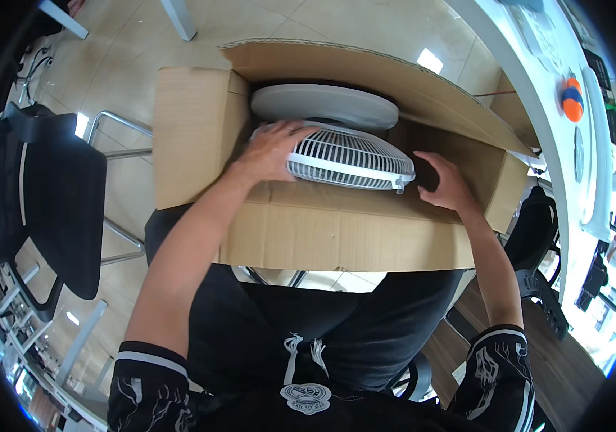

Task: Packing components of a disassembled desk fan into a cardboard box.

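An open cardboard box [340,232] stands before me, its flaps folded outward. Inside lies a white fan head with a wire grille [348,154], tilted on its side. Behind it is a round, light grey disc [324,103], possibly the fan's base. My left hand [275,150] grips the left end of the fan head, fingers over the top and thumb on the near rim. My right hand [444,181] is just off the fan head's right end, with thumb and fingers apart and nothing between them. The bottom of the box is mostly hidden.
A black office chair [65,200] stands at the left, with metal chair legs beside the box. A white table [551,135] curves along the right, carrying an orange and blue object [573,100]. Another black chair [537,232] is below its edge. Floor tiles show beyond the box.
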{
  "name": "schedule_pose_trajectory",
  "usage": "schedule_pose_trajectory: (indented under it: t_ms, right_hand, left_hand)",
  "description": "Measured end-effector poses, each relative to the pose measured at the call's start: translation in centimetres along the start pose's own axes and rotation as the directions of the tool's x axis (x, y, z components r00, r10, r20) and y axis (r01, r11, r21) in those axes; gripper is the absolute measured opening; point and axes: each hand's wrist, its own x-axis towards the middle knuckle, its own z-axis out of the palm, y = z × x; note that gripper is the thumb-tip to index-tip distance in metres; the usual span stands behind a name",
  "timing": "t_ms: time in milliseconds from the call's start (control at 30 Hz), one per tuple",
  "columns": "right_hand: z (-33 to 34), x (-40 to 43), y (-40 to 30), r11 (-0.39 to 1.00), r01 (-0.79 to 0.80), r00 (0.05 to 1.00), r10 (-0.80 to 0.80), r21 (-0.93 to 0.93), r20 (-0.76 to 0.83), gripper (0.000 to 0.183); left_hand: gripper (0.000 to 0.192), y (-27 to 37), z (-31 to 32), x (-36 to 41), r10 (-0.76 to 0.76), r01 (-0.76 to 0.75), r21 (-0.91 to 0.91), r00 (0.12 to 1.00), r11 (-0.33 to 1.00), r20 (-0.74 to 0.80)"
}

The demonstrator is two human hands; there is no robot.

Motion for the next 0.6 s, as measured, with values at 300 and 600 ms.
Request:
schedule_pose_trajectory:
  t_ms: [300,600]
  right_hand:
    - [5.9,3.9,3.5,0.985,0.080,0.995,-0.071,0.150,-0.063,0.101]
    - [-1.0,0.7,-1.6,0.973,0.079,0.990,-0.050,0.217,-0.135,0.090]
  left_hand:
    - [0.092,-1.7,-0.7,1.1,-0.022,0.024,-0.121,1.000,0.992,0.019]
    - [0.087,5.2,-9.2,0.2,0.001,-0.006,-0.125,0.999,0.992,-0.039]
